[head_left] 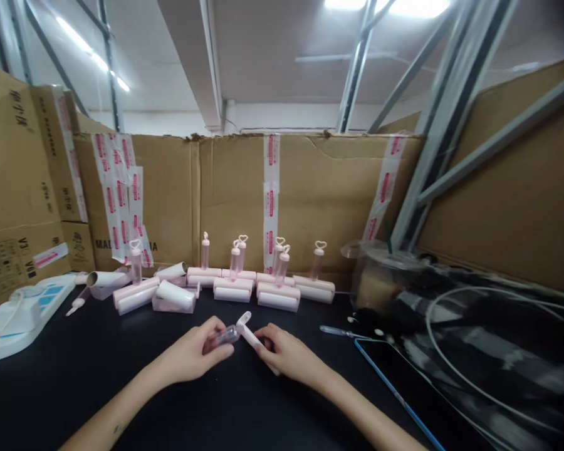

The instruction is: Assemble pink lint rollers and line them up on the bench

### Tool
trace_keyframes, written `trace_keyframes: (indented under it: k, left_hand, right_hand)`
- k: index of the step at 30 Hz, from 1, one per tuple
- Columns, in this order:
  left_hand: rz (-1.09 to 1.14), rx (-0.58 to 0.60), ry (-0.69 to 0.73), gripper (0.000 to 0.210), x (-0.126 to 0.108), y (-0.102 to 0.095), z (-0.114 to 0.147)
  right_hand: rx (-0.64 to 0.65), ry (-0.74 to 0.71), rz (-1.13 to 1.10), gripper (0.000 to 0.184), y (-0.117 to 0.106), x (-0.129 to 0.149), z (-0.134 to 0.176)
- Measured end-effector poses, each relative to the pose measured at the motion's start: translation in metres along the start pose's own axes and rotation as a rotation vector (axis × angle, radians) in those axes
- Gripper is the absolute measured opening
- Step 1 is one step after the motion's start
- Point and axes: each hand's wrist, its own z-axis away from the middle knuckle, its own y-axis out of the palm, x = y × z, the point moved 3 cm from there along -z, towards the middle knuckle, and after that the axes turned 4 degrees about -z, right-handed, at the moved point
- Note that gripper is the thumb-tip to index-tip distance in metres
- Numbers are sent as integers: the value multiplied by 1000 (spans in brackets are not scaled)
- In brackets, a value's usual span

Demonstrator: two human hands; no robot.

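Cardboard boxes [310,188] wall off the back of the black table [75,376]. Across the middle of the frame stands a row of pink rollers [277,294]. Low at the centre, the left hand [192,357] pinches a small clear tube [225,336], and the right hand [286,354] curls round a pale pink handle [250,335], which seems to meet the tube.

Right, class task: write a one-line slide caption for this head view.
Two hands, left hand and right hand, join a clear tube and pink handle before finished lint rollers.
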Motion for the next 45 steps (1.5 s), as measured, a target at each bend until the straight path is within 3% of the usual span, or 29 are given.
trace_keyframes:
  k: [5, 10, 13, 15, 20, 26, 31, 33, 42, 45]
  left_hand:
    - [-170, -171, -65, 30, 5, 0, 0]
    - [-274, -172, -51, 32, 0, -1, 1]
    - [-304, -140, -31, 32, -3, 3, 2]
    - [-294, -123, -19, 34, -3, 7, 2]
    - [-247, -139, 21, 38, -4, 9, 3]
    - [-205, 1, -42, 33, -8, 10, 6]
    - [-270, 5, -17, 30, -10, 14, 8]
    - [-168, 42, -35, 33, -7, 18, 7]
    - [720, 432, -300, 45, -2, 32, 11]
    - [955, 666, -372, 44, -3, 36, 15]
  right_hand:
    - [-19, -16, -307, 31, -11, -13, -7]
    - [-76, 13, -848, 46, -13, -2, -7]
    - [13, 11, -1141, 60, -3, 13, -2]
    - [98, 28, -1198, 58, 4, 19, 2]
    - [111, 6, -1265, 54, 8, 18, 4]
    - [155, -77, -1211, 56, -1, 22, 6]
    - [82, -102, -1139, 49, 1, 20, 5]
    - [74, -99, -1103, 45, 3, 20, 6]
    - [174, -217, -974, 34, -5, 27, 13]
    - [210, -252, -930, 34, -8, 28, 16]
